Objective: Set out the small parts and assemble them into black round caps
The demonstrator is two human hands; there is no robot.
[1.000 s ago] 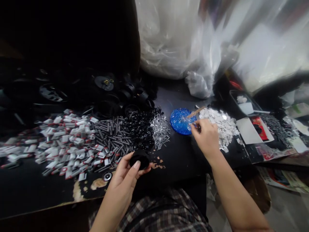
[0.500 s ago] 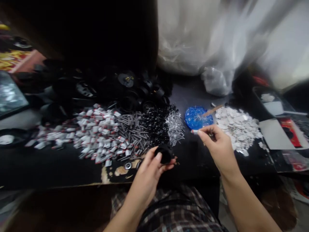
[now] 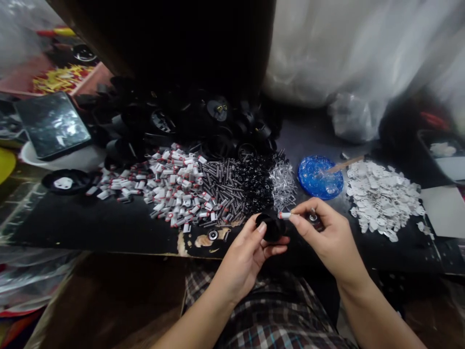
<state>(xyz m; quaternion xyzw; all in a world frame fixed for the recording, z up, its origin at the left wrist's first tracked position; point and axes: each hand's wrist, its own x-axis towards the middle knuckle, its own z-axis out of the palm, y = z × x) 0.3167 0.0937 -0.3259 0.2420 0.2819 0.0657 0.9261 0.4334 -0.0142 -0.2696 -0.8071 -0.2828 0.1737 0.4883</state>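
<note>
My left hand (image 3: 249, 257) holds a round black cup-like part (image 3: 271, 226) near the table's front edge, its hollow side up. Between the thumb and forefinger of my right hand (image 3: 323, 235) is a small white piece with a red band (image 3: 284, 215), just over the cup's right rim. A dark object with a metal tip (image 3: 313, 217) also sits inside my right hand's curled fingers. Behind the hands lie piles of white-and-red pieces (image 3: 178, 186), springs (image 3: 223, 186), small black parts (image 3: 254, 186) and silver metal pieces (image 3: 283, 184).
A blue dish of clear gel (image 3: 319, 177) has a wooden stick (image 3: 345, 164) in it. Flat white plates (image 3: 385, 198) are heaped to its right. Black housings (image 3: 218, 111) fill the back left, near a pink tray (image 3: 92, 80). Plastic bags (image 3: 319, 53) stand behind.
My right hand has brought the white piece from beside the blue dish to the black cup's rim. The whole view has shifted, with the table's contents now further right in it.
</note>
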